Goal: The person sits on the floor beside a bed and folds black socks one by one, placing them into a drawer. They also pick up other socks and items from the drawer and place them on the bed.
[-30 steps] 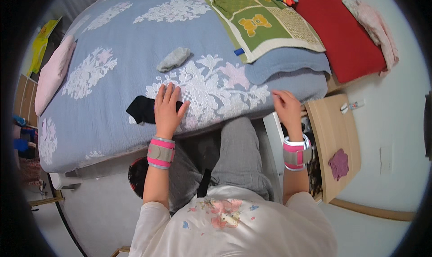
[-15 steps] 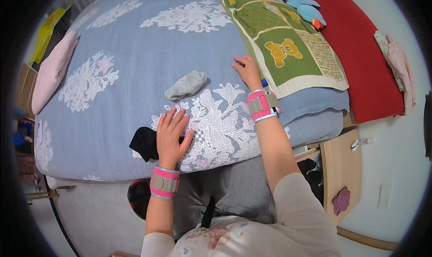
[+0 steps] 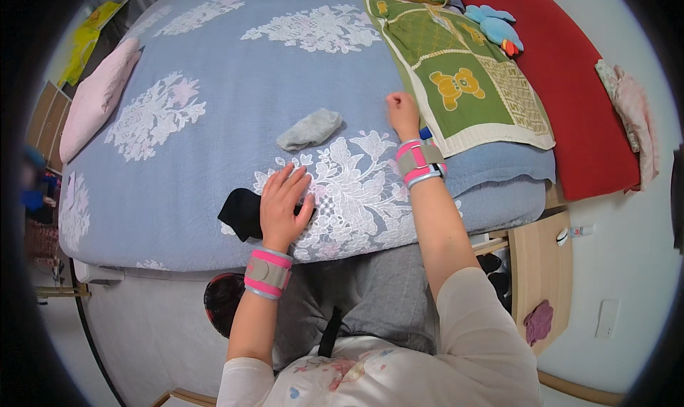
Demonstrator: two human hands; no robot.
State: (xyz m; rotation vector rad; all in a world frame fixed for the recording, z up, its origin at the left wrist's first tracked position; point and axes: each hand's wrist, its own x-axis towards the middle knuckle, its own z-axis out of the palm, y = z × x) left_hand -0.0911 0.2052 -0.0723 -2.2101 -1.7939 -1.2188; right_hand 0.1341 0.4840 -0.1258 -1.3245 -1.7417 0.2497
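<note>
My left hand [image 3: 283, 211] lies flat with its fingers stretched out, resting on top of a black sock [image 3: 241, 213]. Part of that sock is hidden beneath the palm, and a bit of it shows past the thumb. Farther up on the quilt lies a crumpled light grey sock [image 3: 310, 129], apart from both hands. My right hand [image 3: 404, 116] rests beside the edge of a green blanket [image 3: 456, 86] with bear figures; its fingers are curled in, and nothing shows in them. Each wrist wears a pink and beige band.
A blue quilt [image 3: 235, 72] with white floral patches covers the bed. Pink bedding [image 3: 100, 101] sits at the left, a blue plush toy [image 3: 493, 26] at the far right. To the right, below the bed edge, an open drawer [image 3: 531, 272] holds dark items, with a purple cloth [image 3: 539, 321] nearby.
My right hand has curled its fingers in from a looser, parted pose. The left hand stays flat on the black sock. The whole view has shifted slightly.
</note>
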